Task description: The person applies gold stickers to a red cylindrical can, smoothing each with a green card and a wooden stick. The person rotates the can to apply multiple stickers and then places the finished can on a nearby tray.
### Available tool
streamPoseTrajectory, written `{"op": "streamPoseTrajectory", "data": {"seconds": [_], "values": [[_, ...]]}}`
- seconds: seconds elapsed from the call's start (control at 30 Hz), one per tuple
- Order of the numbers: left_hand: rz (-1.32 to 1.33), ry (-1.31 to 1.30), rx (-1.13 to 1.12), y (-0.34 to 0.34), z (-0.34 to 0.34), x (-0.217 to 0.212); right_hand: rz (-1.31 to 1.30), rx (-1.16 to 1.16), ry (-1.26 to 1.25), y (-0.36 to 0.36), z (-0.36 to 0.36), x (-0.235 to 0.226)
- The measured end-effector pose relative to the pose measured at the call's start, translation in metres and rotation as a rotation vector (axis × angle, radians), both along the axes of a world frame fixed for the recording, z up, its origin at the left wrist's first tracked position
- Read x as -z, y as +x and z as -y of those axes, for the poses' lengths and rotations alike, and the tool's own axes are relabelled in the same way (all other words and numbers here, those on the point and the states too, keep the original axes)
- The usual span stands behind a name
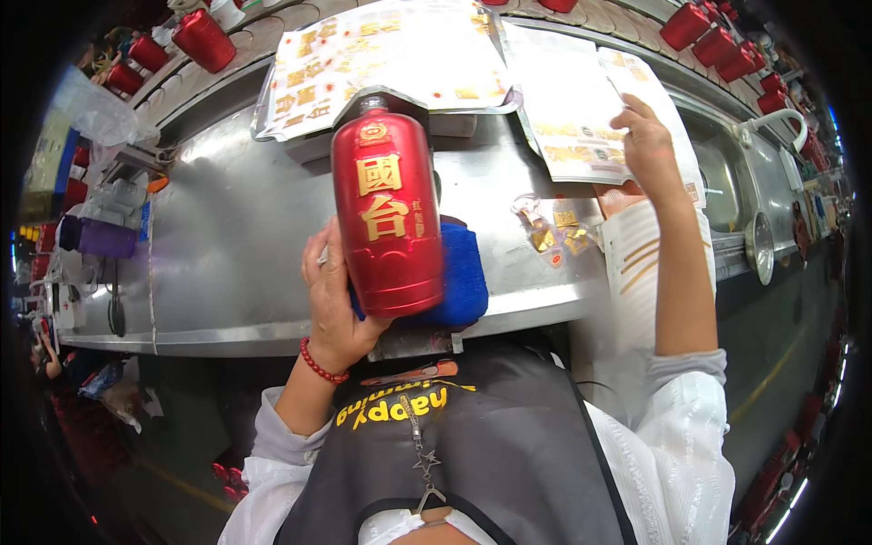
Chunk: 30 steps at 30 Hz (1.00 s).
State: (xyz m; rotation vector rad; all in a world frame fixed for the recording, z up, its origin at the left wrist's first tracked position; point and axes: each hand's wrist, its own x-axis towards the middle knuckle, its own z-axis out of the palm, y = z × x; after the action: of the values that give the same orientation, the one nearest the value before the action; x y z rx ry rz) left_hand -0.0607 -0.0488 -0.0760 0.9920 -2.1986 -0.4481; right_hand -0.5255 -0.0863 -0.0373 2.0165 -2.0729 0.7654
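A glossy red bottle (386,263) with gold characters and a dark neck leans upward in front of me. My left hand (334,291) grips it low on its left side, partly hidden behind it. Under and beside its right flank sits a blue cloth pad (465,272). Over at the right, my right hand (649,150) is above a stack of white sheets with gold print (572,118). Its fingers are bent together near the sheets' right edge; what they pinch is too small to make out. Loose gold decal pieces (549,236) lie on the metal bench between the two.
A tray (263,127) covered with gold-printed sheets stands at the bench's far side. Beyond run conveyor slats with red bottles (203,41). At right are a metal sink (718,173) and a round strainer (759,247). A purple container (98,234) lies at left.
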Motion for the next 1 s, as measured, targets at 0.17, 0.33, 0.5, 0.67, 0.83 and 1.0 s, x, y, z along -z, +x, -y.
{"op": "streamPoseTrajectory", "data": {"seconds": [0.17,0.33,0.5,0.67,0.83,1.0], "values": [[-0.024,0.005,0.009,0.0,0.0,0.001,-0.161,0.275,0.546,-0.069,0.013,0.018],[-0.028,0.002,0.001,0.002,-0.002,0.002,-0.169,0.341,0.676,-0.063,0.033,0.012],[-0.017,-0.016,0.006,0.002,-0.001,0.002,-0.073,0.39,0.749,-0.085,0.039,0.016],[-0.005,-0.068,0.008,0.001,0.001,0.001,-0.018,0.36,0.629,-0.099,0.037,0.026],[-0.04,-0.031,0.014,-0.002,0.0,-0.002,-0.136,0.267,0.389,-0.097,0.028,0.024],[-0.009,0.029,0.025,0.006,-0.002,-0.006,-0.206,-0.111,0.091,-0.021,0.019,-0.043]]}}
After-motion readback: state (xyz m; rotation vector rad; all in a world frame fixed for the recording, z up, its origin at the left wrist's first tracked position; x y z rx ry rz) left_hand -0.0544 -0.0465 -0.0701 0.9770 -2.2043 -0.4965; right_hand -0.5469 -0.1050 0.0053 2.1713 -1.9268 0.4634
